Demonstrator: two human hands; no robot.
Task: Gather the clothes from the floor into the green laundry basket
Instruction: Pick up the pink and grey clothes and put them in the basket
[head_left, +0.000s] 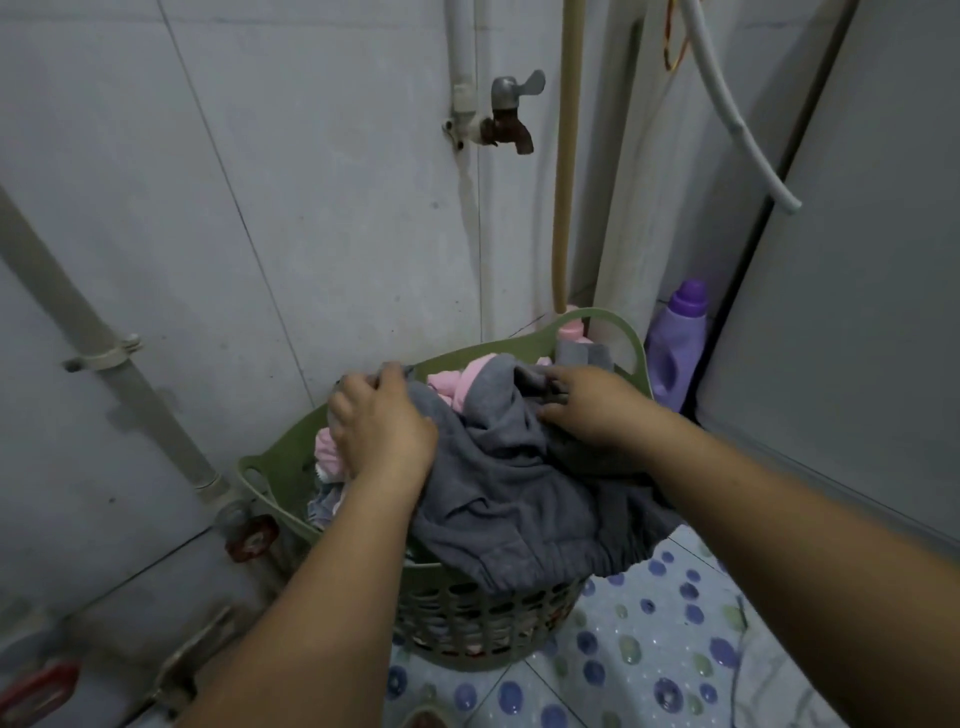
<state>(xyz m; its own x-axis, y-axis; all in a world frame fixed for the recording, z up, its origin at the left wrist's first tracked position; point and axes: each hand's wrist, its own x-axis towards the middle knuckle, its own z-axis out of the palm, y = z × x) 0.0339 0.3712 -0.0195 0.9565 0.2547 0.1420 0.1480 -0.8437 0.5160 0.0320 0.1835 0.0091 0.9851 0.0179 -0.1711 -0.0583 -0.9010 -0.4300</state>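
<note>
The green laundry basket (636, 358) stood in the lower middle of the frame, in the corner where the tiled wall (234, 208) met the floor. It was heaped above its rim. A grey garment (519, 493) lay on top and spilled over the near edge, its gathered hem hanging down the perforated side. Under it, toward the far side, pink clothes (457, 384) showed, and another pink piece (330, 452) sat at the left rim beside some pale striped cloth (324, 506). A small folded grey item (582, 353) rested against the far handle.

The left hand (382, 423) lay on the left part of the grey garment, its fingers (389, 376) curled over a fold of the cloth and gripping it. The right hand (597, 410) was on the right part of the same garment, fingers (558, 387) bent into the fabric; whether they pinched it or only pressed it could not be told.

The grey garment was thick, matte and creased.

The basket was hemmed in: wall just behind and left, a slanting pipe (104, 353) with a red valve (252, 535) near its left side, a purple bottle (678, 353) just beyond its right handle, and a grey appliance (857, 312) filling the right of the frame. Open floor lay only at lower right, on a dotted blue mat (649, 649). A tap (511, 111) stuck out of the wall at upper centre.
</note>
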